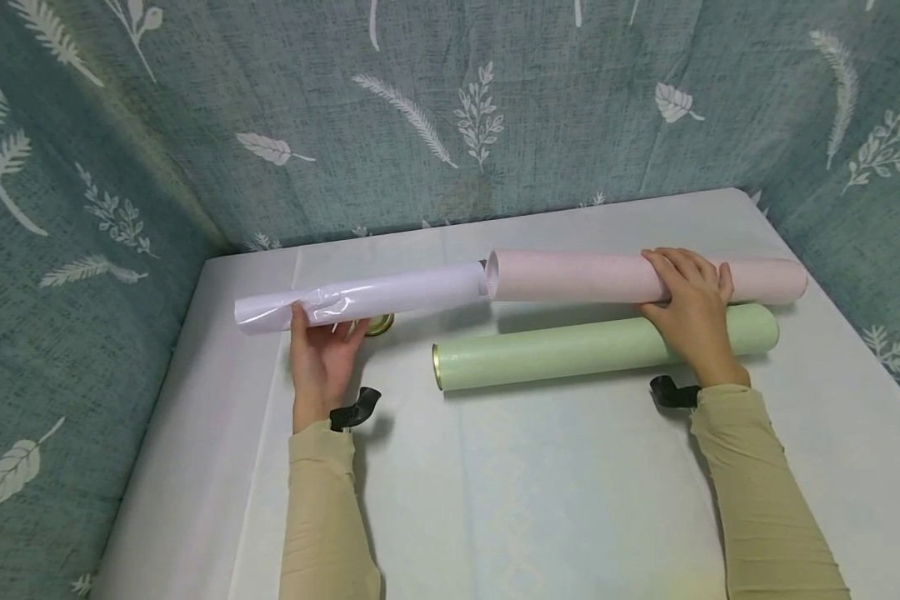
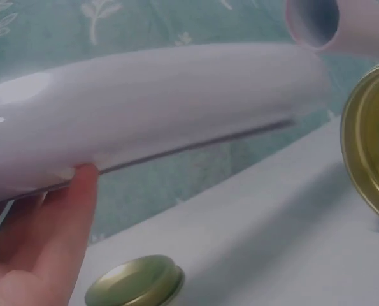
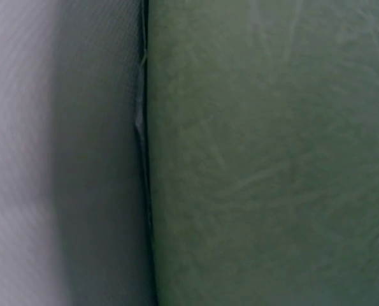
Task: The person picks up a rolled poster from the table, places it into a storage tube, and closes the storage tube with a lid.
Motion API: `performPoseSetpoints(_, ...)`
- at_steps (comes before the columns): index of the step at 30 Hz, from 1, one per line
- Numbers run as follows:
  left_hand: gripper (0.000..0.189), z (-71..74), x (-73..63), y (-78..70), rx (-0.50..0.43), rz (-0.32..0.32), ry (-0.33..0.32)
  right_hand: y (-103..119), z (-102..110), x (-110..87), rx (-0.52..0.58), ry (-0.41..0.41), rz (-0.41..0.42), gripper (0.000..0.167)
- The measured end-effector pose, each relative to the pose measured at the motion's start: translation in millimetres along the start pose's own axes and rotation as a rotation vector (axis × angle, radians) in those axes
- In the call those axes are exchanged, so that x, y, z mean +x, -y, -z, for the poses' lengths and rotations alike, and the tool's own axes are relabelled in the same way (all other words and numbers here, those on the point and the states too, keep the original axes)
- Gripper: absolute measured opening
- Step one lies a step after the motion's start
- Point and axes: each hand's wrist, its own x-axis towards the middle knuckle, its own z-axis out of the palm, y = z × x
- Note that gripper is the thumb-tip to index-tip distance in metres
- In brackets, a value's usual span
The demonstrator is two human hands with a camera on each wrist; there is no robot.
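Note:
My left hand (image 1: 324, 362) holds a rolled glossy white sheet (image 1: 405, 290) from below, thumb on its near side. The roll is raised off the table and dented near the thumb. Its right end is close to the open left end of a pink tube (image 1: 570, 277); the left wrist view does not show it inside. My right hand (image 1: 693, 317) grips the pink tube from above, right of its middle. Just nearer lies a green tube (image 1: 547, 354), its gold-rimmed end (image 2: 371, 140) facing left. A gold lid (image 2: 135, 280) rests on the table below the roll.
The white table (image 1: 405, 500) carries the tubes and lid. Patterned green cloth (image 1: 420, 108) hangs behind it and at both sides. Black wrist mounts (image 1: 356, 410) stick out from the sleeves. Green tube surface (image 3: 272, 153) fills most of the right wrist view.

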Motion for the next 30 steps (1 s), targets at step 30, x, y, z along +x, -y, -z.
performPoseSetpoints(30, 0.047, -8.0, -3.8, 4.3, -0.081, 0.05, 0.159, -1.9, 0.8, -0.5, -0.017, -0.012, 0.008, 0.067)
